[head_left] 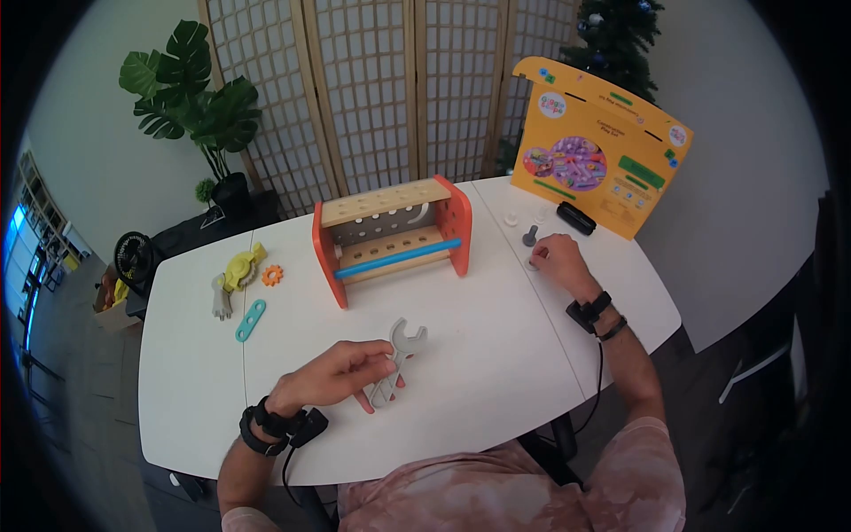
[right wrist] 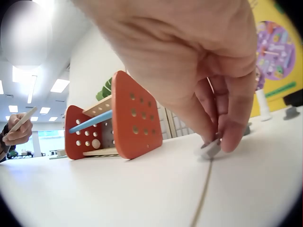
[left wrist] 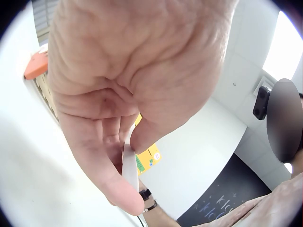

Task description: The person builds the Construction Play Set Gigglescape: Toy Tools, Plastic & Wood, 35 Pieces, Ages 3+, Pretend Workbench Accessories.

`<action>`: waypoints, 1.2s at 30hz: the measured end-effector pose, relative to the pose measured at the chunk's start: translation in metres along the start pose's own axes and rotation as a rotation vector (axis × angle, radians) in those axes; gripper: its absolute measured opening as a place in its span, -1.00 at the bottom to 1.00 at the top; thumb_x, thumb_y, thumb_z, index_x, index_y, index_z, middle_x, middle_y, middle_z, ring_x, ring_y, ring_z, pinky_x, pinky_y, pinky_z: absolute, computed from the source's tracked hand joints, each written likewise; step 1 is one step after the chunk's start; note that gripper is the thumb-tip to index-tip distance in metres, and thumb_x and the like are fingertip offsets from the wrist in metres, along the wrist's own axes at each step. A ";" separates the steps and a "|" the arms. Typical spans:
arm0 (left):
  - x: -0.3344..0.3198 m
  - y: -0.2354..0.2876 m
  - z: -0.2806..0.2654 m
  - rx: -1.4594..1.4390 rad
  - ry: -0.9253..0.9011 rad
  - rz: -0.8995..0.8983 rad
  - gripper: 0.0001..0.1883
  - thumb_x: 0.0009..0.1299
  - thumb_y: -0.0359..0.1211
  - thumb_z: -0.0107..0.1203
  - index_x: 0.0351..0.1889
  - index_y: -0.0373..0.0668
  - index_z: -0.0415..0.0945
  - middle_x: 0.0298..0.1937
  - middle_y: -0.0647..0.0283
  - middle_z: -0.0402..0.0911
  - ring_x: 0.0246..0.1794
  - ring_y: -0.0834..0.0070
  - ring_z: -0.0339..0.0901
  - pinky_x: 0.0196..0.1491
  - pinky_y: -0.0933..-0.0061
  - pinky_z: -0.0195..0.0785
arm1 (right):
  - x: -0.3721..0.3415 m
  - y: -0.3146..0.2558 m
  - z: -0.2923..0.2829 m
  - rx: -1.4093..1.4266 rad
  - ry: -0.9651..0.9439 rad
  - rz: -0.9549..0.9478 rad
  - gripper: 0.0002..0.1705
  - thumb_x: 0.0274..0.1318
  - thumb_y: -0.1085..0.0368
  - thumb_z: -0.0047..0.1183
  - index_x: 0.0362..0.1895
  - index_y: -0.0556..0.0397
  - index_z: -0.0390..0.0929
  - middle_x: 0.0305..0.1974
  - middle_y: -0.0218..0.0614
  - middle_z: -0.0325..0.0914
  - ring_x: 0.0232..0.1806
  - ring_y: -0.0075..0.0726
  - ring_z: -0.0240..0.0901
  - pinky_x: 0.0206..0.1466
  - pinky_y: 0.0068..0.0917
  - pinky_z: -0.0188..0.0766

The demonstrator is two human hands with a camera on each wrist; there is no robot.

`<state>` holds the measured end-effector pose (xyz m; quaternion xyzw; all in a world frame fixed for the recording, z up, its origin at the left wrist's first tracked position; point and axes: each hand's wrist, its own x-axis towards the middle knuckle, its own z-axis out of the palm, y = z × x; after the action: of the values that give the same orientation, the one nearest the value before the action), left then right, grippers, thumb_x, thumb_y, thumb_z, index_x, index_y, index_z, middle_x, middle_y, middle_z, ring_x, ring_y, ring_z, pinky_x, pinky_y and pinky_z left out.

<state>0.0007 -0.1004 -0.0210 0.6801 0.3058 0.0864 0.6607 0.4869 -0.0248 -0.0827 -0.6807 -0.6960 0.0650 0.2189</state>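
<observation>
My left hand (head_left: 341, 374) holds a grey toy wrench (head_left: 409, 340) between thumb and fingers, above the near middle of the white table. In the left wrist view the wrench (left wrist: 130, 165) shows edge-on as a pale strip. At the table's right part, my right hand (head_left: 565, 266) pinches a small grey piece (right wrist: 209, 150) close over the tabletop, at the seam. Fingertips hide much of that piece, so I cannot tell its kind. Just beyond this hand a grey toy bolt (head_left: 530, 236) stands on the table.
A toy workbench (head_left: 464, 226) with red sides and a blue bar stands at the back middle. Small white pieces (head_left: 511, 220), a black case (head_left: 576, 218) and a yellow box (head_left: 612, 133) are back right. An orange gear (head_left: 272, 276) and teal strip (head_left: 251, 321) lie left.
</observation>
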 end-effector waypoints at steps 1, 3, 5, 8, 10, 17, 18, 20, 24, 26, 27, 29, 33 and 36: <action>0.000 0.001 -0.001 -0.002 0.000 -0.002 -0.65 0.84 -0.24 -0.06 0.36 -0.27 0.53 0.08 0.25 0.77 -0.03 0.61 0.69 -0.14 0.48 0.80 | 0.001 -0.001 -0.010 0.004 0.018 0.051 -0.89 0.18 0.41 0.32 -0.24 0.13 0.86 -0.22 0.00 0.81 -0.04 0.08 0.77 0.05 -0.15 0.67; 0.000 0.001 0.000 0.015 0.007 0.002 -0.65 0.84 -0.23 -0.07 0.37 -0.26 0.53 0.08 0.25 0.77 -0.03 0.62 0.69 -0.14 0.48 0.80 | 0.007 0.006 -0.022 -0.022 0.064 0.125 -0.83 0.23 0.43 0.29 -0.14 0.11 0.88 -0.15 0.05 0.82 0.04 0.12 0.76 0.14 -0.09 0.67; 0.001 -0.001 0.002 -0.003 0.003 -0.009 -0.65 0.84 -0.23 -0.07 0.36 -0.26 0.53 0.08 0.26 0.77 -0.03 0.62 0.69 -0.14 0.48 0.80 | 0.011 0.025 -0.021 -0.114 0.145 0.071 -0.80 0.23 0.45 0.28 -0.10 0.12 0.87 -0.11 0.07 0.81 0.04 0.15 0.75 0.18 -0.06 0.66; 0.002 0.000 0.001 -0.013 0.006 -0.009 -0.65 0.85 -0.22 -0.07 0.34 -0.27 0.53 0.08 0.26 0.77 -0.03 0.62 0.69 -0.14 0.48 0.80 | 0.016 0.064 -0.010 -0.195 0.251 -0.107 -0.72 0.24 0.51 0.22 0.01 0.14 0.83 -0.01 0.14 0.78 0.07 0.24 0.73 0.26 0.00 0.64; 0.001 0.001 0.000 -0.018 0.027 0.001 -0.65 0.85 -0.22 -0.07 0.33 -0.27 0.53 0.09 0.26 0.77 -0.03 0.62 0.69 -0.14 0.47 0.80 | 0.021 0.065 -0.010 -0.179 0.027 0.028 -0.72 0.20 0.53 0.26 -0.02 0.13 0.84 -0.05 0.13 0.76 0.12 0.25 0.69 0.28 0.04 0.60; -0.002 -0.003 -0.002 -0.049 0.022 0.014 -0.65 0.85 -0.21 -0.08 0.31 -0.29 0.52 0.07 0.24 0.76 -0.05 0.62 0.69 -0.16 0.49 0.80 | 0.016 0.045 -0.026 -0.150 0.098 0.028 -0.80 -0.01 0.52 0.34 -0.22 0.17 0.81 -0.18 0.05 0.72 -0.07 0.17 0.69 0.08 -0.06 0.62; -0.002 -0.002 -0.003 -0.052 0.023 0.024 -0.65 0.85 -0.22 -0.08 0.31 -0.30 0.52 0.06 0.23 0.76 -0.05 0.61 0.69 -0.17 0.49 0.80 | 0.017 0.042 -0.028 -0.148 0.096 0.025 -0.80 -0.01 0.52 0.34 -0.22 0.17 0.81 -0.18 0.05 0.72 -0.07 0.17 0.69 0.08 -0.06 0.62; -0.002 -0.001 -0.003 -0.049 0.023 0.026 -0.65 0.85 -0.22 -0.08 0.31 -0.30 0.51 0.06 0.23 0.76 -0.05 0.60 0.70 -0.17 0.49 0.80 | 0.018 0.036 -0.033 -0.070 0.156 0.015 -0.87 -0.03 0.55 0.35 -0.31 0.19 0.73 -0.27 -0.03 0.72 -0.17 0.03 0.71 -0.02 -0.14 0.63; 0.001 -0.007 -0.004 -0.079 0.012 0.039 -0.65 0.85 -0.22 -0.09 0.32 -0.30 0.51 0.07 0.23 0.77 -0.04 0.58 0.71 -0.17 0.49 0.80 | 0.016 -0.003 -0.048 0.064 0.181 -0.039 -0.88 -0.02 0.56 0.35 -0.37 0.18 0.67 -0.37 -0.11 0.70 -0.29 -0.07 0.69 -0.14 -0.20 0.62; 0.000 -0.006 -0.003 -0.073 0.023 0.035 -0.65 0.85 -0.22 -0.09 0.33 -0.30 0.51 0.08 0.23 0.77 -0.03 0.58 0.71 -0.17 0.49 0.80 | 0.010 -0.030 -0.052 0.053 0.219 -0.087 -0.89 0.02 0.56 0.35 -0.36 0.16 0.69 -0.41 -0.13 0.70 -0.34 -0.09 0.70 -0.21 -0.23 0.61; 0.002 -0.003 -0.002 -0.059 0.022 0.031 -0.64 0.85 -0.22 -0.08 0.33 -0.30 0.51 0.08 0.23 0.77 -0.03 0.58 0.71 -0.17 0.48 0.80 | 0.013 -0.028 -0.050 -0.064 0.211 -0.128 -0.90 0.04 0.54 0.35 -0.34 0.15 0.70 -0.39 -0.10 0.72 -0.30 -0.04 0.72 -0.17 -0.17 0.62; 0.002 0.000 -0.001 -0.050 0.014 0.023 -0.64 0.85 -0.22 -0.08 0.34 -0.30 0.51 0.09 0.23 0.77 -0.02 0.58 0.71 -0.17 0.48 0.80 | 0.014 -0.034 -0.052 -0.087 0.194 -0.076 -0.89 0.05 0.54 0.35 -0.31 0.14 0.71 -0.37 -0.09 0.73 -0.27 -0.01 0.73 -0.13 -0.14 0.63; -0.004 -0.004 -0.003 -0.044 0.038 0.008 -0.64 0.85 -0.22 -0.08 0.35 -0.29 0.52 0.09 0.22 0.77 -0.02 0.58 0.71 -0.16 0.47 0.81 | 0.018 -0.018 -0.048 -0.158 0.108 0.024 -0.83 0.07 0.53 0.33 -0.21 0.12 0.78 -0.29 -0.04 0.77 -0.14 0.11 0.76 0.00 -0.07 0.65; -0.006 -0.006 -0.006 -0.046 0.056 0.009 -0.65 0.85 -0.22 -0.08 0.34 -0.28 0.52 0.08 0.23 0.78 -0.02 0.58 0.73 -0.16 0.47 0.81 | 0.024 0.010 -0.039 -0.200 0.164 0.015 -0.81 0.11 0.55 0.27 -0.19 0.12 0.80 -0.26 0.01 0.78 -0.11 0.17 0.76 0.02 -0.05 0.66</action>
<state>-0.0086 -0.0991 -0.0244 0.6635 0.3192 0.1155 0.6667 0.5123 -0.0091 -0.0465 -0.7072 -0.6739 -0.0590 0.2055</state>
